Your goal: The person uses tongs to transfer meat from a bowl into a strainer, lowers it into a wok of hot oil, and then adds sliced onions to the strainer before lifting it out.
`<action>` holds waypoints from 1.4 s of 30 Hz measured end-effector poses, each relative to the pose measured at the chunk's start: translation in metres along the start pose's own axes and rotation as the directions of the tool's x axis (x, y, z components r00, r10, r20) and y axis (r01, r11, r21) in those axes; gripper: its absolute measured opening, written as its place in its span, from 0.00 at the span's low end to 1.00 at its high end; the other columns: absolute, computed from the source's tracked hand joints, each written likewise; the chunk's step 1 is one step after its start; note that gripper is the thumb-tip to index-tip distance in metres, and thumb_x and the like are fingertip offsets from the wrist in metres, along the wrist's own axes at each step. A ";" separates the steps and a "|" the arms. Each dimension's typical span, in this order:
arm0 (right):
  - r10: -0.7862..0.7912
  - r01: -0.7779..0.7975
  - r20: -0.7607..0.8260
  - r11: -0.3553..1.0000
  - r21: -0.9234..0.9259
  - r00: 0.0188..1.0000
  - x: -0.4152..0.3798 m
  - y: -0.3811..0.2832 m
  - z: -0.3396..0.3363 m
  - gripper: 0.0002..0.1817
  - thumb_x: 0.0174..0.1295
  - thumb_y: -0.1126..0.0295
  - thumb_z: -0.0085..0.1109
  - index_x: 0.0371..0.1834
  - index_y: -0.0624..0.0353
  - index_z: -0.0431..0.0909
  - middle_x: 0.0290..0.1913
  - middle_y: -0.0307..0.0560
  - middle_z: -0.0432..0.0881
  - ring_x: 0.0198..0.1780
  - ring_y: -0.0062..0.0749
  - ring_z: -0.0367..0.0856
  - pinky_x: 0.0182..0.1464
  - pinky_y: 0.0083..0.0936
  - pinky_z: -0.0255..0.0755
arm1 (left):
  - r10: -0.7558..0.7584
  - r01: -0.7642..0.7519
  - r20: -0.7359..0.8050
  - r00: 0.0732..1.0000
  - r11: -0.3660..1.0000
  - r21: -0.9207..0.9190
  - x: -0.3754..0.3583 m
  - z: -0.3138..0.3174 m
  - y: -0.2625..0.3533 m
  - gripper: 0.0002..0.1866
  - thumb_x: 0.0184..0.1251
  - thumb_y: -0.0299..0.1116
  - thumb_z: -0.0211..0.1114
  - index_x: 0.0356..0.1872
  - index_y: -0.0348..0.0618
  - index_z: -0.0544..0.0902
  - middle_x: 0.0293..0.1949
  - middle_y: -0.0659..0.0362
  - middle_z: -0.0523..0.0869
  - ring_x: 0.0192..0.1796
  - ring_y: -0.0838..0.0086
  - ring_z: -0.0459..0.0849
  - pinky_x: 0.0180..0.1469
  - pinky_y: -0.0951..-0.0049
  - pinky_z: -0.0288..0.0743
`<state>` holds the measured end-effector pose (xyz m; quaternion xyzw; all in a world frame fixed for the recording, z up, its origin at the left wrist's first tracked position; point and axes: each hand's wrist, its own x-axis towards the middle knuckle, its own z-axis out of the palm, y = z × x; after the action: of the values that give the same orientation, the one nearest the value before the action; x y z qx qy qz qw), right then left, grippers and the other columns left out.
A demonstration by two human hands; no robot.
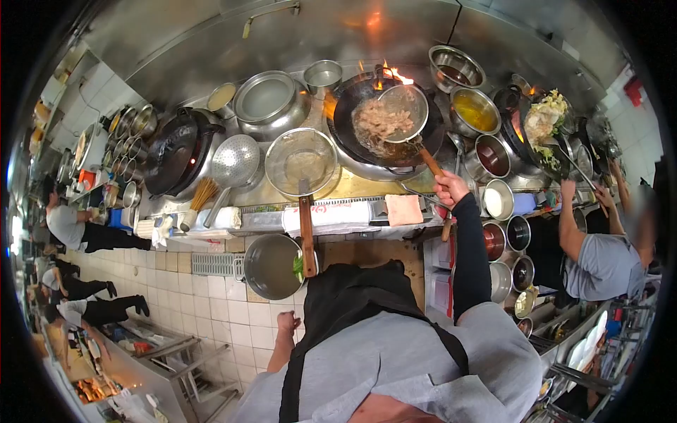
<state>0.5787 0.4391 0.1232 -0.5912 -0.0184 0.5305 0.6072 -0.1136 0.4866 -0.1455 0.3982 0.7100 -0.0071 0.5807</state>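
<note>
My right hand (450, 189), at the end of a black sleeve, is closed round the wooden handle of a mesh strainer (405, 113). The strainer's bowl is over the wok (345, 130), where pieces of pale meat (377, 121) lie in bubbling liquid. Flames (396, 75) rise at the wok's back edge. My left hand (288, 321) hangs low beside the black apron, its fingers curled and away from the cookware. A second mesh strainer (301, 161) rests left of the wok, its wooden handle pointing toward me.
A perforated ladle (237, 161), lidded pot (266, 102) and dark wok (169, 158) stand left. Bowls of liquid (476, 111) line the right. Below the counter edge is a large pot (271, 268). A co-worker (606, 261) tosses food at the right; other people stand far left.
</note>
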 end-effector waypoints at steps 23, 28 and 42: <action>-0.686 0.263 0.116 0.114 -0.958 0.719 -0.010 0.000 0.102 0.39 0.64 0.69 0.53 0.80 0.52 0.51 0.41 0.70 0.84 0.42 0.64 0.83 0.45 0.51 0.76 | -0.126 0.107 -0.025 0.992 0.918 -0.381 0.007 0.034 0.002 0.13 0.68 0.27 0.59 0.50 0.30 0.77 0.38 0.48 0.81 0.35 0.59 0.84 0.30 0.62 0.81; -0.598 0.151 -0.003 0.207 -0.967 0.801 0.021 0.028 0.079 0.35 0.64 0.73 0.51 0.77 0.55 0.58 0.52 0.69 0.82 0.55 0.65 0.80 0.56 0.46 0.74 | 0.476 -0.544 0.265 0.839 0.724 0.423 0.056 0.014 -0.137 0.05 0.64 0.28 0.59 0.34 0.37 0.81 0.25 0.52 0.79 0.29 0.60 0.83 0.26 0.62 0.78; -0.661 0.232 0.040 0.207 -0.950 0.750 -0.008 -0.008 0.065 0.36 0.65 0.72 0.51 0.79 0.51 0.56 0.42 0.71 0.83 0.45 0.66 0.82 0.49 0.50 0.75 | 0.292 -0.295 0.063 0.954 0.885 0.360 0.004 0.047 -0.042 0.03 0.66 0.25 0.58 0.33 0.37 0.78 0.24 0.50 0.78 0.25 0.61 0.81 0.24 0.62 0.79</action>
<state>0.5381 0.4814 0.1537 -0.8790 -0.3669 0.0949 0.2893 -0.0988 0.4381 -0.1835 0.6017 0.6259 -0.0524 0.4933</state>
